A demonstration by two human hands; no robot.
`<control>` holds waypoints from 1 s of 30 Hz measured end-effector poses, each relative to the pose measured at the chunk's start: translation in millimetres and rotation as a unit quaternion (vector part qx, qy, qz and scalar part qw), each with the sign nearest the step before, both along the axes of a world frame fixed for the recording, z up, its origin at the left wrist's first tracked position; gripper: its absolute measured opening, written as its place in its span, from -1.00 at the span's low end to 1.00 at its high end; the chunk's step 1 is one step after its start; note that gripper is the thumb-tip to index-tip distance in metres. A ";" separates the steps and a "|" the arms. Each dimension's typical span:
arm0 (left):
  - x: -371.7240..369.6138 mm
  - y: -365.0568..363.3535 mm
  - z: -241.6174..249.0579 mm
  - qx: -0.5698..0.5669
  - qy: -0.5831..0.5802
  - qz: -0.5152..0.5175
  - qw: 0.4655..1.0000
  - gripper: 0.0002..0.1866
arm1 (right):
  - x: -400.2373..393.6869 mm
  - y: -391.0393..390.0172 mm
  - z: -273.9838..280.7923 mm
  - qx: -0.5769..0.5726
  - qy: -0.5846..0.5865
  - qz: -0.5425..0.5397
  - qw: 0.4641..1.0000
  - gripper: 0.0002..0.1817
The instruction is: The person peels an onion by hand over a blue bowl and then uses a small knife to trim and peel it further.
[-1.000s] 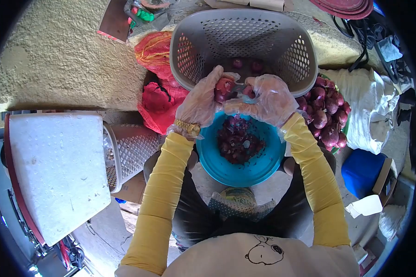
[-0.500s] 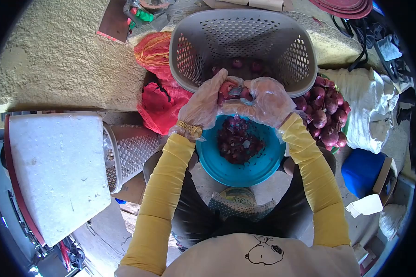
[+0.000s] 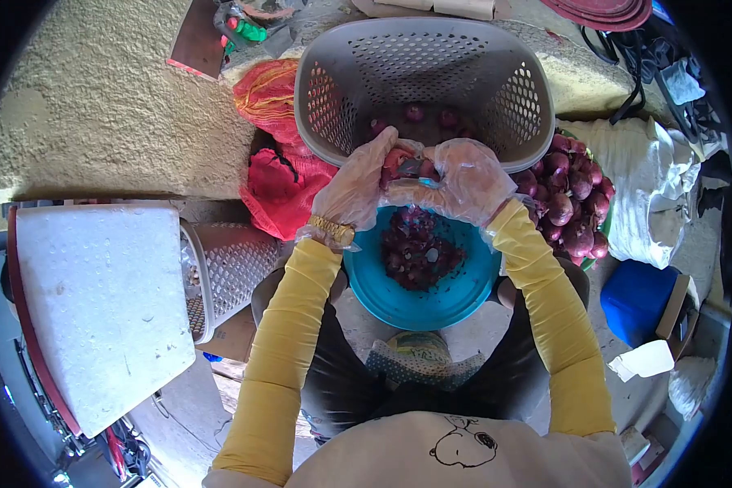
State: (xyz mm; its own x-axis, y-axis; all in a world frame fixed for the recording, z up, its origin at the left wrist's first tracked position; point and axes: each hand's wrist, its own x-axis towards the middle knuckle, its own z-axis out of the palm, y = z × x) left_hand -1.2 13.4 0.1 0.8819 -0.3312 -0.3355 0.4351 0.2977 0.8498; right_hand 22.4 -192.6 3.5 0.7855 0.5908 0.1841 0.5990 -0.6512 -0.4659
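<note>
Both my hands wear clear plastic gloves and meet above the teal basin (image 3: 419, 315). My left hand (image 3: 356, 185) is closed around a red onion (image 3: 394, 166). Fingers curled, my right hand (image 3: 468, 175) grips what looks like a small knife (image 3: 411, 168), its greyish blade against the onion and a bit of blue showing below. The glove hides most of its handle. Below lie purple onion skins and scraps (image 3: 419, 252) in the basin. Just beyond my hands stands a grey perforated basket (image 3: 424, 31) with several red onions (image 3: 448, 119) at its bottom.
To the right, red onions (image 3: 577, 203) are heaped beside a white sack (image 3: 647, 187). A red mesh bag (image 3: 281, 191) lies left of the basket. Further left are a white foam board (image 3: 102, 301) and another basket (image 3: 240, 260). A blue container (image 3: 636, 302) sits at right.
The view has shifted slightly. My hands stay together over the basin, with the onion and blade turned a little between them.
</note>
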 end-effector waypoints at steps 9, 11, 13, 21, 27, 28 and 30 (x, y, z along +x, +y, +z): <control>-0.3 0.2 -2.4 -0.002 -0.003 -0.010 1.000 -0.49 | -0.7 -0.4 -2.6 -0.012 0.017 0.010 1.000 -0.23; 1.4 4.0 -9.3 -0.043 0.024 0.000 0.999 -0.49 | -1.3 -0.2 -3.9 -0.028 0.022 0.012 0.999 -0.24; 1.5 2.9 -7.4 -0.084 0.052 0.010 0.995 -0.48 | -1.4 -0.4 -2.9 -0.044 0.028 0.015 0.999 -0.24; 6.0 10.6 -11.1 -0.056 0.048 0.048 0.996 -0.48 | -2.1 5.1 -0.3 -0.045 0.007 0.085 0.995 -0.26; 6.4 12.9 -11.1 -0.094 0.069 0.083 0.990 -0.53 | -8.4 6.3 10.9 -0.068 0.101 0.141 0.982 -0.22; 5.8 12.1 -11.8 -0.094 0.069 0.083 0.990 -0.53 | -9.4 6.8 7.0 -0.049 0.106 0.140 0.983 -0.22; 4.9 10.3 -11.8 -0.083 0.060 0.102 0.989 -0.57 | -8.6 8.4 -5.0 -0.054 0.083 0.135 0.986 -0.23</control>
State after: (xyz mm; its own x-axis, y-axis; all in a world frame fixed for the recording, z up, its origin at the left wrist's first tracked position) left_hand 3.7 23.7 -11.7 0.8930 -0.2095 -0.3982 0.4466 0.5209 0.7275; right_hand 13.8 -184.2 -1.5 0.6118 0.7910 -0.0086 0.6780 -0.5300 -0.5094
